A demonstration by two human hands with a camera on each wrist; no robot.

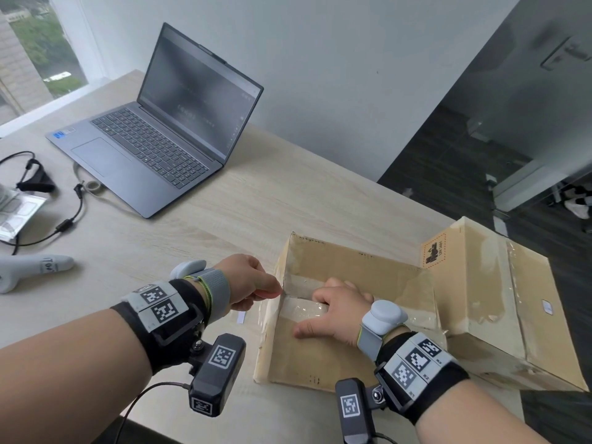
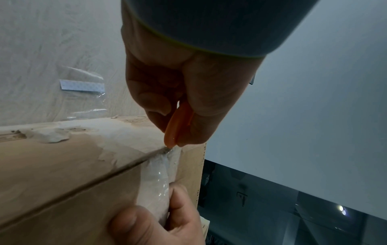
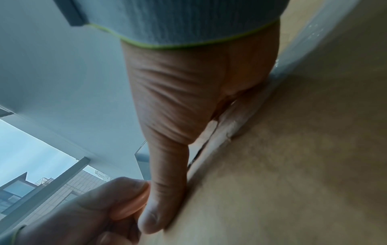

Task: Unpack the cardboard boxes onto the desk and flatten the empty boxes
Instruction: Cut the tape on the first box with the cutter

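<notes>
An open brown cardboard box (image 1: 480, 299) lies on the desk (image 1: 224, 219) at the right, its seams covered in clear tape (image 2: 159, 174). My left hand (image 1: 267, 288) pinches a small orange cutter (image 2: 178, 126) between thumb and fingers. The cutter's tip touches the taped seam at the box's near-left corner. My right hand (image 1: 323, 310) rests on the near flap (image 1: 320, 357), thumb flat on the cardboard and fingers curled over the flap's taped edge. The box interior behind the flap looks bare; part of it is hidden by my right hand.
An open laptop (image 1: 166, 123) stands at the back left. A black cable (image 1: 64, 219), a tape roll (image 1: 94, 186), a plastic packet (image 1: 16, 213) and a grey handle-shaped tool (image 1: 32, 270) lie at the left. A white strip (image 1: 241, 318) lies beside the box. The desk edge and dark floor (image 1: 480, 174) are right.
</notes>
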